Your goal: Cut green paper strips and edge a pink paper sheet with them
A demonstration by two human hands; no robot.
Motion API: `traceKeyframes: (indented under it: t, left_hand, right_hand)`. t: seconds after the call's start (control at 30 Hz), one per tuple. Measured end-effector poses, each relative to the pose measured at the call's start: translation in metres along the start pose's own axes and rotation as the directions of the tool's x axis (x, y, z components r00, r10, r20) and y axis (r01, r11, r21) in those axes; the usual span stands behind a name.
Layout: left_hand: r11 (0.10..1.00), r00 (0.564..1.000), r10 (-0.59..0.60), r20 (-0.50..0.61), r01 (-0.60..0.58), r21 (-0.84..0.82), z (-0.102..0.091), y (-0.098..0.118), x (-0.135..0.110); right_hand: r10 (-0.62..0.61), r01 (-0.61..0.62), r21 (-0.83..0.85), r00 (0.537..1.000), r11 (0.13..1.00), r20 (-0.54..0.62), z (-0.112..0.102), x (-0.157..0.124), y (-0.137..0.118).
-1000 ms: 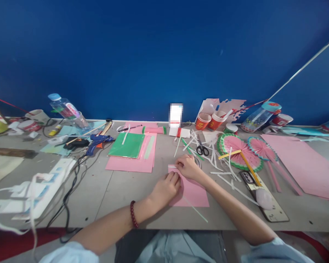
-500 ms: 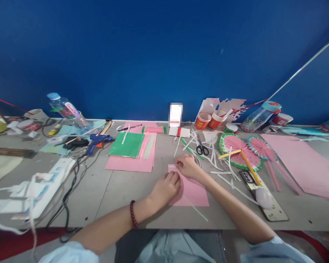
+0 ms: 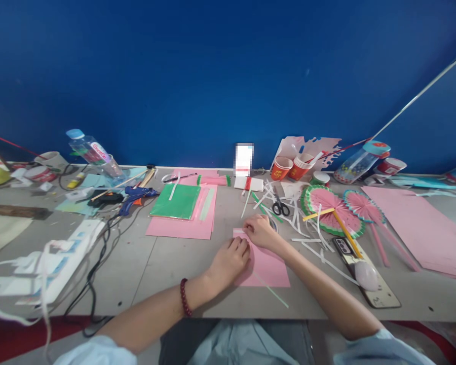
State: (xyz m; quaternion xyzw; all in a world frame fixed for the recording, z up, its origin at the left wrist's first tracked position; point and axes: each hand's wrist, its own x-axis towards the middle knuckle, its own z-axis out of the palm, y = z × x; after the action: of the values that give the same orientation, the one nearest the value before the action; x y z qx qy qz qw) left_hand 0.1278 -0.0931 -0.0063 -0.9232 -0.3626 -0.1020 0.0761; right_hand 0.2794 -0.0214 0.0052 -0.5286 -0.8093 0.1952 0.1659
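Observation:
A pink sheet of paper [image 3: 271, 271] lies on the table in front of me, with a narrow pale strip [image 3: 238, 231] along its far edge. My left hand [image 3: 232, 259] rests on the sheet's left side, fingers curled together and fingertips down on the paper. Just beyond it, my right hand [image 3: 259, 231] is closed in a pinch near the far edge. What either pinch holds is hidden by the fingers. A thin pale green strip [image 3: 276, 296] slants across the sheet and past its near edge; its upper end runs toward my left hand. Partly behind my right wrist sits a tape roll [image 3: 274, 223].
Scissors [image 3: 280, 207] lie among white paper strips [image 3: 298, 223]. Pleated watermelon-patterned fans [image 3: 329, 203] and a phone [image 3: 380, 289] are to the right. Leftward are a green paper pack [image 3: 177, 202], a blue glue gun [image 3: 137, 196] and a power strip [image 3: 66, 268]. Red paper cups [image 3: 281, 168] stand behind.

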Motion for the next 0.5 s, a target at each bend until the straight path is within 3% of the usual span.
traceKeyframes:
  t: [0.17,0.37,0.5]
  left_hand:
    - [1.0,1.0,-0.025,-0.018,0.026,0.011,0.0004,-0.0002,-0.0001]
    - [0.986,0.987,-0.156,-0.048,0.153,-0.062,0.0008,-0.0017,-0.0003]
    - [0.985,0.984,-0.163,-0.073,0.158,-0.074,0.002,-0.0018,-0.0004]
  right_hand:
    - [0.0,0.0,-0.004,1.0,1.0,0.003,-0.0002,-0.0003,-0.0001]
    - [0.013,-0.013,-0.017,1.0,1.0,0.015,-0.0009,-0.0004,-0.0006]
    - [0.035,-0.034,-0.035,0.999,0.999,0.038,-0.0019,-0.0003,-0.0021]
